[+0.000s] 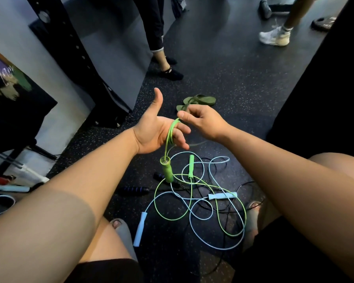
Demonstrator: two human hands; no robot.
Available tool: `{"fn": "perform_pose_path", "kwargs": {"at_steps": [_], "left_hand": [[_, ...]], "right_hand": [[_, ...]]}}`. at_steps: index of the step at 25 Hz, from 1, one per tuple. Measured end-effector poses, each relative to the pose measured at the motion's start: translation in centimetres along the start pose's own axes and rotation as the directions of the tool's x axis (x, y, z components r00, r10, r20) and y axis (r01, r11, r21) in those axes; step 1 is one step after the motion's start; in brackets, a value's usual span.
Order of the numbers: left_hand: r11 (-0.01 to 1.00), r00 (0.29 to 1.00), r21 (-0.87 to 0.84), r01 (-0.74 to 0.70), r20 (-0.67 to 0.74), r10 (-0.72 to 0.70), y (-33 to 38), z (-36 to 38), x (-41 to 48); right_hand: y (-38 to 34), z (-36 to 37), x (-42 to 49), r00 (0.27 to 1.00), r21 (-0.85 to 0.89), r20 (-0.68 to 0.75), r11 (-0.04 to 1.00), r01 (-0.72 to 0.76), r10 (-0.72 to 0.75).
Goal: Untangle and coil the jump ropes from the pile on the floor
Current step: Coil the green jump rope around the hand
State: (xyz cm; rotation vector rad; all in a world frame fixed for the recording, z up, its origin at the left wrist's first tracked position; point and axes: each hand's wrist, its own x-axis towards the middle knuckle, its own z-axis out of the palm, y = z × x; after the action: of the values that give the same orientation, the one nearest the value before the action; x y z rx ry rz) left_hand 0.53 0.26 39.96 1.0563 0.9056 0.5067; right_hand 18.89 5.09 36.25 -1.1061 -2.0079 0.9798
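Right grip [202, 123] in a pinch on green rope [168, 138], left grip [152, 133] flat.

The green rope [171, 130] hangs in several loops over the left hand's [157, 135] fingers, pinched at the top by the right hand [202, 121]. 1 green handle [166, 170] dangles at the floor pile's 11 o'clock; the other green handle [190, 166] lies at 12. The light-blue rope [219, 249] sprawls in tangled loops, with 1 light-blue handle [223, 195] at 3 o'clock and its twin [139, 229] at 8. 1 black, blue-banded handle [134, 189] lies at 9, another [158, 176] at 10.
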Motion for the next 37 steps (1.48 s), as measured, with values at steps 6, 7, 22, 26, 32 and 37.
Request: {"fn": "perform_pose_path", "kwargs": {"at_steps": [6, 7, 22, 26, 32, 37], "left_hand": [[0.964, 0.967, -0.174, -0.201, -0.195, 0.167, 0.9, 0.5, -0.7], [0.946, 0.951, -0.207, -0.248, -0.239, 0.197, 1.1, 0.6, -0.7], [0.977, 0.854, -0.032, -0.209, -0.494, 0.166, 1.2, -3.1, -0.4], [0.956, 0.94, 0.275, 0.104, -0.34, -0.005, -0.5, -2.6, 0.8], [0.967, 0.984, 0.239, 0.085, -0.172, -0.044, -0.2, 0.3, 0.4], [1.0, 0.982, 0.019, 0.015, -0.187, -0.012, 0.3, 0.1, 0.4]], "right_hand": [[1.4, 1.1, -0.7, 0.987, 0.035, 0.029, 0.986, -0.16, 0.159], [1.4, 1.5, -0.8, 0.978, 0.055, 0.053, 0.977, -0.204, 0.201], [-3.1, 2.3, -1.4, 0.947, -0.142, 0.322, 0.989, 0.052, -0.003], [-3.4, 1.1, -0.7, 0.98, -0.114, 0.192, 0.99, 0.079, -0.056], [-1.6, -0.3, 0.1, 0.999, -0.094, 0.052, 0.996, -0.006, 0.01], [0.1, 0.4, -0.4, 0.987, -0.047, 0.052, 0.988, -0.147, 0.149]]}}
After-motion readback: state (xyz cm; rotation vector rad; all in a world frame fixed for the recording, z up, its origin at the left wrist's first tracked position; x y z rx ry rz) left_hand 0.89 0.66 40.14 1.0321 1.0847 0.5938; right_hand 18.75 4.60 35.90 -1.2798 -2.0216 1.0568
